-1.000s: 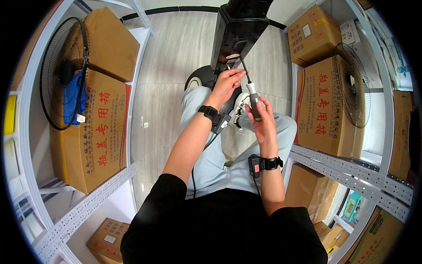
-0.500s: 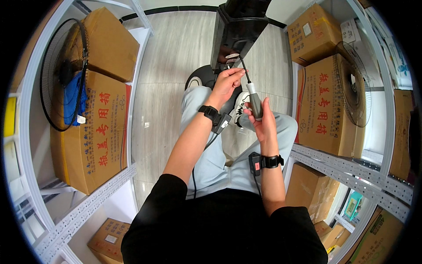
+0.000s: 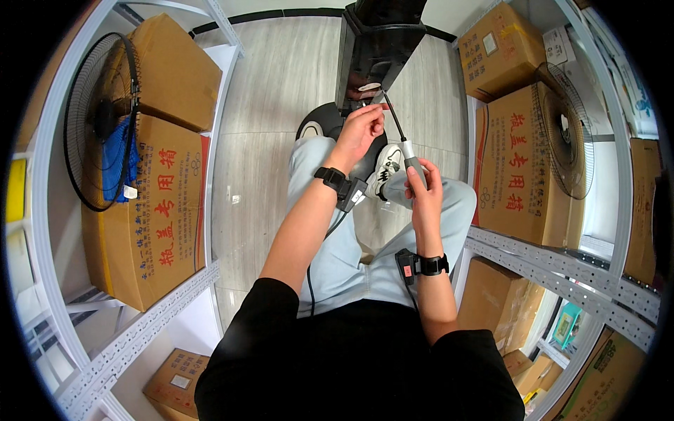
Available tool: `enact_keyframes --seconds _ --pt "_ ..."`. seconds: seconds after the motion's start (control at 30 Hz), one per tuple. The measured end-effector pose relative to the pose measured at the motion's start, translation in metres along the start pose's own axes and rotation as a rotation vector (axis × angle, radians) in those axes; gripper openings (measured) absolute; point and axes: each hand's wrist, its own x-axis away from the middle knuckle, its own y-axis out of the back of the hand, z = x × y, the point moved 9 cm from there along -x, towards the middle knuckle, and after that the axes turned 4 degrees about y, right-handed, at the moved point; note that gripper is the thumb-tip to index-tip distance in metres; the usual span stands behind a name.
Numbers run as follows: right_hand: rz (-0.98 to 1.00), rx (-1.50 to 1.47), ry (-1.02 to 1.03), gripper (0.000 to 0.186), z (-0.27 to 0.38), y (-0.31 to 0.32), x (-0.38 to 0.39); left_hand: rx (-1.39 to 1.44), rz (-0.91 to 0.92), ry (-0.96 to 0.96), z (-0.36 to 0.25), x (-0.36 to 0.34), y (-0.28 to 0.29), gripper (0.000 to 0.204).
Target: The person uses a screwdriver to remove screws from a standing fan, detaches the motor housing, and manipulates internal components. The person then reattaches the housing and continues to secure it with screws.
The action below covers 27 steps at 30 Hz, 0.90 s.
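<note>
A black column (image 3: 379, 52) stands in front of me on a round black base, with a small pale oval opening low on its face. My right hand (image 3: 425, 186) grips the grey handle of a screwdriver (image 3: 395, 119), whose dark shaft slants up and left so that its tip meets the column beside the opening. Close below that spot is my left hand (image 3: 360, 133), its fingers curled together beside the shaft. Whatever those fingers hold, if anything, is too small to make out. Both wrists wear black straps with small boxes and cables.
Metal shelves with cardboard boxes (image 3: 165, 210) flank me on both sides. A black fan grille (image 3: 102, 119) leans at the left, another fan grille (image 3: 565, 130) at the right. My shoes (image 3: 387, 168) rest by the column's base on grey flooring (image 3: 260, 91).
My right hand has turned, its fingers closing round the handle where the palm was more open. The screwdriver's handle has swung slightly right. My left fingers have shifted a little left, off the shaft.
</note>
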Motion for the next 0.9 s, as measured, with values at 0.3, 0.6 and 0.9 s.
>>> enact_keyframes --seconds 0.3,0.6,0.9 --pt "0.014 0.017 -0.013 0.034 -0.001 0.003 0.01 0.008 -0.03 0.029 -0.003 0.005 -0.001 0.031" --pt "0.049 0.144 0.02 0.031 -0.005 0.005 0.019 -0.205 -0.104 -0.014 -0.019 0.02 0.011 0.03" --pt "0.083 0.233 0.1 0.031 0.004 -0.015 0.022 -0.144 -0.271 -0.025 -0.049 0.045 0.047 0.025"
